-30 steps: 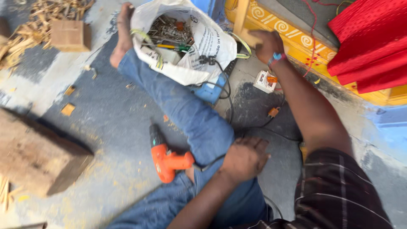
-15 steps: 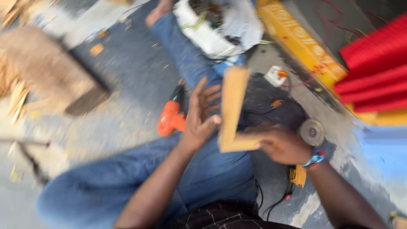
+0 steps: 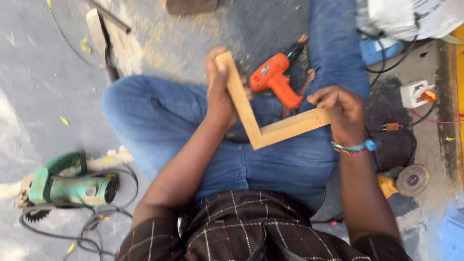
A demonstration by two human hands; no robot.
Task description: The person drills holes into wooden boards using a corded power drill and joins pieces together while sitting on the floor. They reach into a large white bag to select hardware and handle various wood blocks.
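Note:
I sit on the floor with my legs in blue jeans folded. An L-shaped wooden corner piece (image 3: 261, 130) of two light strips hangs over my lap. My left hand (image 3: 220, 92) grips the upper end of its long strip. My right hand (image 3: 340, 111), with a beaded wristband, holds the end of the short strip. An orange power drill (image 3: 275, 77) lies on the floor just behind the piece, between my legs.
A green power saw (image 3: 67, 183) with a coiled black cable lies at my left. An angle grinder (image 3: 408, 180) with a yellow body sits at my right. A white socket block (image 3: 415, 93), a white bag (image 3: 411, 17) and cables are at the far right.
My view has swung left and down. Both hands now hold the wooden corner piece higher and further apart over my lap; the green saw has come into sight.

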